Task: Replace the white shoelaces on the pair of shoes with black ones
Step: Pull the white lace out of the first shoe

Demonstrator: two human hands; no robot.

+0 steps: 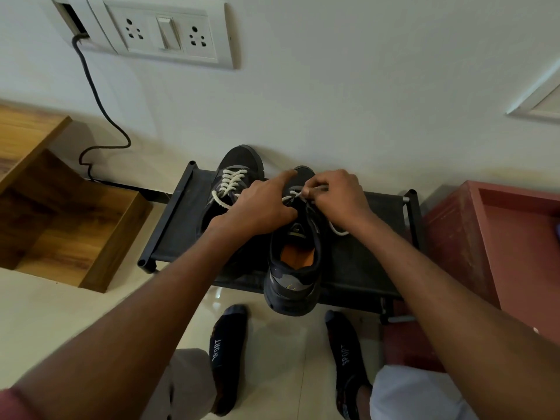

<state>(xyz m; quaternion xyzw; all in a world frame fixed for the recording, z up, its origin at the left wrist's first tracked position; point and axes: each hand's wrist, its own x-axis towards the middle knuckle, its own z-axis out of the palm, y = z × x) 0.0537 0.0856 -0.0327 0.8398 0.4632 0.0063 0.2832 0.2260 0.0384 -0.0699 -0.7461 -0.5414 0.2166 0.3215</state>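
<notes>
Two dark grey shoes sit on a low black rack [363, 262]. The left shoe [239, 165] lies toe to the wall, fully laced in white. The right shoe [295, 268] is nearer me, its orange insole showing and its heel over the rack's front edge. My left hand [260, 204] rests on the right shoe's tongue area, index finger stretched toward the toe. My right hand [336, 195] pinches a strand of the white lace [295, 194] near the lower eyelets. A loose loop of that lace hangs at the shoe's right side. No black laces are in view.
A wooden cabinet [69, 213] stands to the left, a red-brown box [497, 253] to the right. A black cable [100, 107] runs from the wall socket plate [169, 31] down to the floor. My feet in dark socks [227, 353] stand on pale tiles before the rack.
</notes>
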